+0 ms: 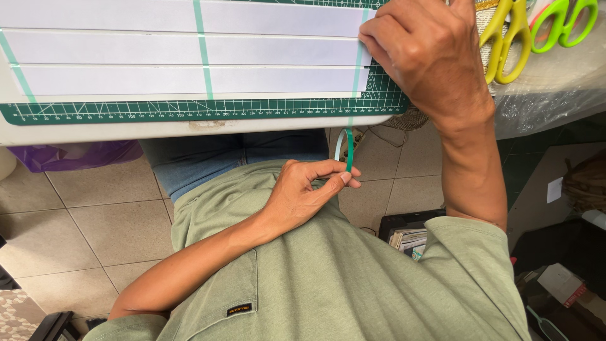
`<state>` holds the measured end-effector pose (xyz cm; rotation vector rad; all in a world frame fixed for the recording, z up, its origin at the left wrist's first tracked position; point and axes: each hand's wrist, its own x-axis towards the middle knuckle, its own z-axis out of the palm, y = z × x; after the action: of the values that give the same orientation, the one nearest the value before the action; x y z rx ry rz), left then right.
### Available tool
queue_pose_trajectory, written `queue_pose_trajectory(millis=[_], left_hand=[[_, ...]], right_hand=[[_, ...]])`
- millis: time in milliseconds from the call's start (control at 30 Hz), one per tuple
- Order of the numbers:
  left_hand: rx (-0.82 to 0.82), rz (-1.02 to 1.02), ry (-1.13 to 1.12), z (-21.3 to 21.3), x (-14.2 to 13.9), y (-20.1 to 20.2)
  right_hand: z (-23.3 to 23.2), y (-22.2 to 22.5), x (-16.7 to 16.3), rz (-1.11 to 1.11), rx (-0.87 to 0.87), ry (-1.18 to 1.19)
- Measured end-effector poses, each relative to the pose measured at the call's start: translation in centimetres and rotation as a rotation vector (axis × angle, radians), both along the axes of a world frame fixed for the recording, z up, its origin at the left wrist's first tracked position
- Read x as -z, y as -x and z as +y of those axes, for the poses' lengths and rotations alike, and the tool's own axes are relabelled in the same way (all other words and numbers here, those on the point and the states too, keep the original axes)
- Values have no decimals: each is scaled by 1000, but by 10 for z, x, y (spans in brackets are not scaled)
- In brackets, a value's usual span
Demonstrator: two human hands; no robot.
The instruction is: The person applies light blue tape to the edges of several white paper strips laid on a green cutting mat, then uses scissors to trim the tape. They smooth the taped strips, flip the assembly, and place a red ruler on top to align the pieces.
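Note:
My right hand presses its fingertips on the right end of white paper strips lying on a green cutting mat. A thin green tape strip runs from under those fingers down over the mat's edge to a small tape roll. My left hand pinches that roll below the table edge, in front of my green shirt. Two other green tape strips cross the paper further left.
Yellow-green scissors and bright green scissors lie on the plastic-covered table at the top right. A purple bag hangs under the table at the left. A dark box of papers sits on the tiled floor.

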<state>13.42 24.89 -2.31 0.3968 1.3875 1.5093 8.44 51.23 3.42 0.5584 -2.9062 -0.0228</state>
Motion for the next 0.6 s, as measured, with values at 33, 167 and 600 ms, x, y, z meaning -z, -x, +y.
queue_pose_trajectory(millis=[33,167,600], left_hand=[[4,-1,11,0,0,0],[23,4,49,1,-3,2],[-1,-19,23,-4,-3,4]], right_hand=[[-1,1,-1,4,-6,-21],[-4,2,-3,-24,-23,-90],[-3,-9,-3,-85,38,134]])
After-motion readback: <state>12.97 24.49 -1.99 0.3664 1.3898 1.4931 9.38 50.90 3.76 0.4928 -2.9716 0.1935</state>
